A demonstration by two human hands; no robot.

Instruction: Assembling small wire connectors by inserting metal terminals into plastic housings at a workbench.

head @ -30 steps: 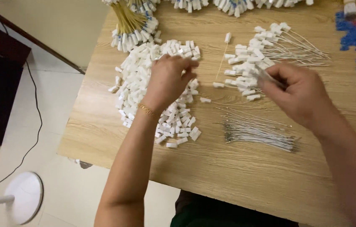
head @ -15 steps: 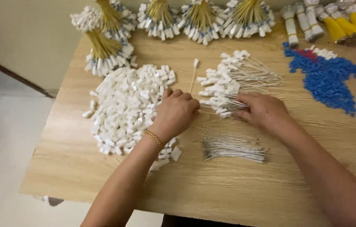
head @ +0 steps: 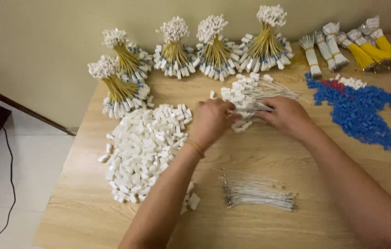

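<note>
My left hand (head: 211, 121) and my right hand (head: 286, 115) meet over a heap of white-capped wire ties (head: 246, 94) at the middle of the wooden table (head: 89, 203). Both hands have their fingers closed on pieces from that heap; thin wires stick out between them. A big pile of small white plastic blocks (head: 144, 147) lies just left of my left wrist, which wears a thin bracelet. A loose bunch of bare metal wires (head: 257, 191) lies nearer to me, between my forearms.
Several tied bundles with white tops and yellow stems (head: 174, 48) stand along the far edge by the wall. A spread of blue plastic pieces (head: 359, 108) lies at the right, with yellow and white bundles (head: 357, 46) behind it. A black cable (head: 11, 184) runs over the floor at the left.
The view has tilted up, showing the far bundles. My left hand has left the white block pile and moved right to join my right hand at the heap of capped ties.
</note>
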